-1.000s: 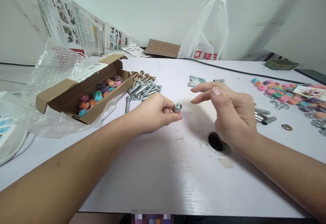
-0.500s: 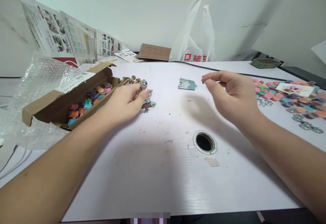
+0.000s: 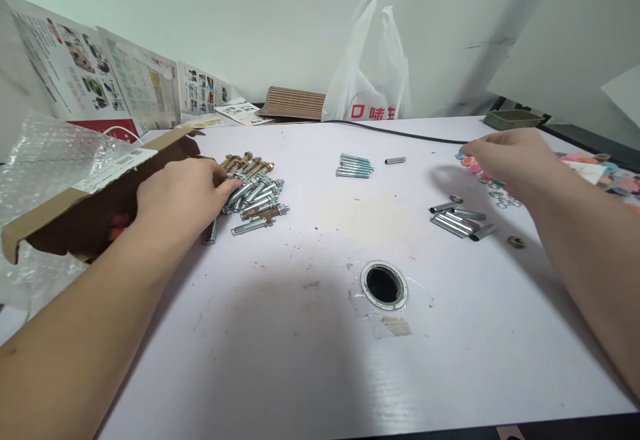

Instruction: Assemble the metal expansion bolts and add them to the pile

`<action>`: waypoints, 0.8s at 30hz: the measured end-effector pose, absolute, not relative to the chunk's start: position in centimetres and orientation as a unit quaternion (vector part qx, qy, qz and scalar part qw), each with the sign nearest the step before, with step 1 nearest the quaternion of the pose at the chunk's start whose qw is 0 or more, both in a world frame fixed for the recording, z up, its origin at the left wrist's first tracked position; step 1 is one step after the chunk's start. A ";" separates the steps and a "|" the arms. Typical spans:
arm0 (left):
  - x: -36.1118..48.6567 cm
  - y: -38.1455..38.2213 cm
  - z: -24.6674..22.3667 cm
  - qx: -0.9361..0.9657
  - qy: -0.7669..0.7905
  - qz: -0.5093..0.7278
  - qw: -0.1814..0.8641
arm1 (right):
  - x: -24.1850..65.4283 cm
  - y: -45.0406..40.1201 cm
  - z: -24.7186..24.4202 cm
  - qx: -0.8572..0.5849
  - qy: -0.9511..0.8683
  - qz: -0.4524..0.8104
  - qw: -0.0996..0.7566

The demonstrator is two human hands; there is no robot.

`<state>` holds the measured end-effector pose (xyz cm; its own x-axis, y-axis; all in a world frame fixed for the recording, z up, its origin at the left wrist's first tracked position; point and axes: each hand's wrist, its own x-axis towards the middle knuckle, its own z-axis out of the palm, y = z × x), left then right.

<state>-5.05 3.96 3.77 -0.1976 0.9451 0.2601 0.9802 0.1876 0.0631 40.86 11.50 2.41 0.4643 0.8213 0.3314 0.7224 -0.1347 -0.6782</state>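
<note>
Assembly looks barely begun: the left hand [image 3: 183,193] rests, fingers curled, on the heap of silver expansion bolts [image 3: 255,197] on the white table [image 3: 310,347], the right hand [image 3: 510,157], fingers pressed together, touching pastel round caps [image 3: 473,163], while loose grey metal sleeves [image 3: 457,220] lie unused.

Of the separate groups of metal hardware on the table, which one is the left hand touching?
The left hand rests on the big bolt pile beside the cardboard box. The thin rods and the grey sleeves lie apart, untouched.
</note>
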 end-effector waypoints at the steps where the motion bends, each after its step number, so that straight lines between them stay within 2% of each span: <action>1: -5.0 3.9 3.8 -0.631 -0.765 -0.096 0.083 | 40.5 11.3 2.4 -0.772 -0.500 0.080 0.384; 6: -4.7 3.0 4.5 -0.633 -0.772 -0.052 0.024 | 38.4 9.8 3.7 -0.791 -0.522 0.133 0.288; 11: -4.4 2.6 4.9 -0.627 -0.776 -0.069 0.012 | 35.5 9.0 2.7 -0.685 -0.657 0.188 0.255; 15: -3.9 2.8 4.4 -0.636 -0.760 -0.135 -0.013 | 31.4 9.0 1.1 -0.587 -0.774 0.117 0.206; 19: -2.9 2.6 3.2 -0.687 -0.683 -0.236 -0.077 | 28.5 10.0 0.0 -0.591 -0.796 0.026 0.127; 24: -1.3 1.6 2.1 -0.758 -0.588 -0.224 -0.169 | 28.5 11.6 -1.1 -0.610 -0.785 0.024 0.108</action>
<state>-1.30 1.61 2.13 0.2075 0.9681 0.1407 0.8166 -0.2506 0.5199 28.54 11.64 -1.14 -0.2332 0.9623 0.1398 0.9519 0.2553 -0.1696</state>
